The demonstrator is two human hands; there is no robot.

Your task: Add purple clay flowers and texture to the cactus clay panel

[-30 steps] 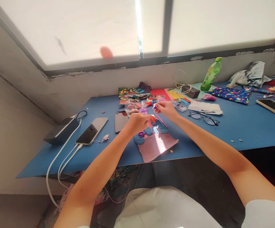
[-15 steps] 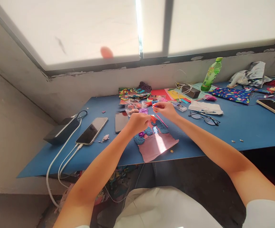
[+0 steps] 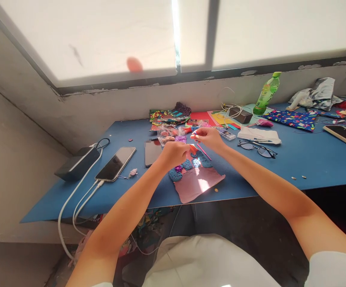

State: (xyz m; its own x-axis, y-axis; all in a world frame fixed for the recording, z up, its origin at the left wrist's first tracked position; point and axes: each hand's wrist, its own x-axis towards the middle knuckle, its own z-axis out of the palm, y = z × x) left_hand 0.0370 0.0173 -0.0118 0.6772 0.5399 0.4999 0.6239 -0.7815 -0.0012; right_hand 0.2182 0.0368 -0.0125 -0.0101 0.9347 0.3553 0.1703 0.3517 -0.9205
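My left hand [image 3: 175, 154] is closed above the pink sheet [image 3: 195, 185], its fingertips turned away from the camera. An orange piece [image 3: 193, 149] shows right at those fingertips; whether it is gripped is hidden. Just beyond and to the right, my right hand [image 3: 208, 137] pinches something tiny, with a speck of blue at the fingertips, too small to name. On the sheet's far half lie blue clay-like shapes [image 3: 187, 164] dotted with holes, and a small purple lump [image 3: 178, 168]. Beside them rests a thin pink stick [image 3: 204, 152]. Sunlight falls across the sheet.
Left of the hands lie a tablet-like device [image 3: 152, 153], a charging phone [image 3: 115, 164] and a black box [image 3: 77, 164] with cables. Small plastic bags [image 3: 168, 131] sit behind. To the right are glasses [image 3: 258, 149], a white cloth [image 3: 259, 134] and a green bottle [image 3: 267, 93].
My right hand has shifted very slightly, its fingertips a little lower. The left hand stays almost in place, and the sunlit patch on the sheet has changed shape.
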